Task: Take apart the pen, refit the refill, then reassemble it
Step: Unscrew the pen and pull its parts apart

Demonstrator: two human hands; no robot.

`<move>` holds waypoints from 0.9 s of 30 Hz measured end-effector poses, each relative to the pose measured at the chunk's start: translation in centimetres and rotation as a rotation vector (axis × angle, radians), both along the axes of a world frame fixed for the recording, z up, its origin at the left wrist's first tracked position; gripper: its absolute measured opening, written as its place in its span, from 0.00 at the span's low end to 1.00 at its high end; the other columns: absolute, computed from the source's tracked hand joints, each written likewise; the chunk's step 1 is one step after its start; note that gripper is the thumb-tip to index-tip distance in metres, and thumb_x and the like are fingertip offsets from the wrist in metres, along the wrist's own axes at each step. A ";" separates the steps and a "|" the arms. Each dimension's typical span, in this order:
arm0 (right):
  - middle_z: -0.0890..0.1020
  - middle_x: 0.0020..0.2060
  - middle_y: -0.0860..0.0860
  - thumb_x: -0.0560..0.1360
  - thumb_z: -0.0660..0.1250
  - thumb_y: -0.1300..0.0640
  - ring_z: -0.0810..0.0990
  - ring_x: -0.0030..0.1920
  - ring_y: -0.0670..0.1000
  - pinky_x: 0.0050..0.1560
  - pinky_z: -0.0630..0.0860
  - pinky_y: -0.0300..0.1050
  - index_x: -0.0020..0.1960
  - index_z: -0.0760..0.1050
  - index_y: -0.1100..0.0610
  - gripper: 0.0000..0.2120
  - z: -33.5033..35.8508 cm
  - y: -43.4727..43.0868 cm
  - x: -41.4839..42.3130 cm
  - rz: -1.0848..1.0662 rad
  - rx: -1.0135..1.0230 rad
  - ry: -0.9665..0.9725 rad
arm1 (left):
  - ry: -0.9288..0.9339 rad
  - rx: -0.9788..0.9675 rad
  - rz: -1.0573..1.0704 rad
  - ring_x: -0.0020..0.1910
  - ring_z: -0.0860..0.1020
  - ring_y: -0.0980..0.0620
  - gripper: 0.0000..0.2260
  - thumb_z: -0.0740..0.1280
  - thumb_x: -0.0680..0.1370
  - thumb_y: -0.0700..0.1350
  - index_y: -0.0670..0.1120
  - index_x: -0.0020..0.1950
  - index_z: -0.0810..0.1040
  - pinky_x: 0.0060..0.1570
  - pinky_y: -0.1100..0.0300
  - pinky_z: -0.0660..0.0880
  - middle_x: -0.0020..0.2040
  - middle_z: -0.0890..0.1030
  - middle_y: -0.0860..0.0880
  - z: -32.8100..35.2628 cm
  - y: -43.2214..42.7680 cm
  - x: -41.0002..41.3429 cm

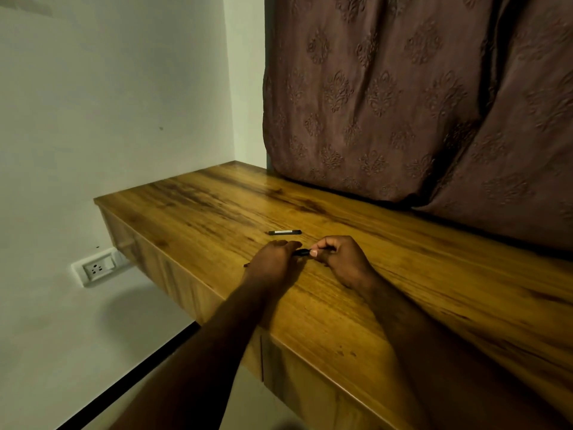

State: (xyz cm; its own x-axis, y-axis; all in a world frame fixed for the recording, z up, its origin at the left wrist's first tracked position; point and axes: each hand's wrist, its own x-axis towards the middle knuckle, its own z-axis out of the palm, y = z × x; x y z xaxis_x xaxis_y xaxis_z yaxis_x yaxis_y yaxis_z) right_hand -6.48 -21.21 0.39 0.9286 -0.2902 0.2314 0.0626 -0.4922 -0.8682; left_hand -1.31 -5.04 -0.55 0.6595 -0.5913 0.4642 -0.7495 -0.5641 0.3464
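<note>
Two hands meet over the desk in the head view, yours both. Your left hand is curled palm-down and your right hand is closed into a loose fist; between them runs one short black pen piece, slim and round, gripped at each end by your fingertips. One thin tip pokes out just past the outer edge of your left hand; you cannot tell from here whether it belongs to the refill. One more piece lies apart, a little beyond your fingers: a dark, straight pen part with a pale strip along its side, flat on the wood and touching neither hand.

One surface carries all this, a glossy wooden desk with strong dark grain and a plain front panel. Beyond your fingers hangs one brown curtain, folded, embossed with a repeating leaf-like motif. To the left of your left hand stands a bare pale wall with one white socket low down.
</note>
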 end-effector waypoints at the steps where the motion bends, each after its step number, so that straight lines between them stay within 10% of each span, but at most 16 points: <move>1: 0.81 0.37 0.49 0.74 0.70 0.63 0.76 0.35 0.42 0.35 0.72 0.31 0.47 0.82 0.61 0.03 0.0 0.0 0.0 0.003 0.025 -0.002 | -0.010 0.001 -0.015 0.52 0.78 0.44 0.14 0.63 0.78 0.49 0.45 0.60 0.78 0.48 0.54 0.74 0.53 0.81 0.43 0.1 -0.4 0.0; 27: 0.80 0.34 0.53 0.76 0.66 0.67 0.73 0.30 0.46 0.31 0.72 0.35 0.50 0.79 0.68 0.06 0.3 -1.0 -0.3 0.000 0.289 -0.060 | 0.000 -0.109 0.048 0.45 0.81 0.46 0.07 0.66 0.78 0.46 0.46 0.53 0.79 0.43 0.55 0.75 0.47 0.83 0.45 0.2 -0.6 -0.1</move>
State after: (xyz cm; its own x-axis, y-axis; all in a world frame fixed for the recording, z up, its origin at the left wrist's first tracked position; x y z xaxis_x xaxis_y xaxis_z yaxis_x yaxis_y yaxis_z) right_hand -6.75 -22.23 0.72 0.9157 -0.3522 0.1935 0.1179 -0.2249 -0.9672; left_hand -1.41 -5.66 -0.32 0.6863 -0.5048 0.5236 -0.7221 -0.5587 0.4079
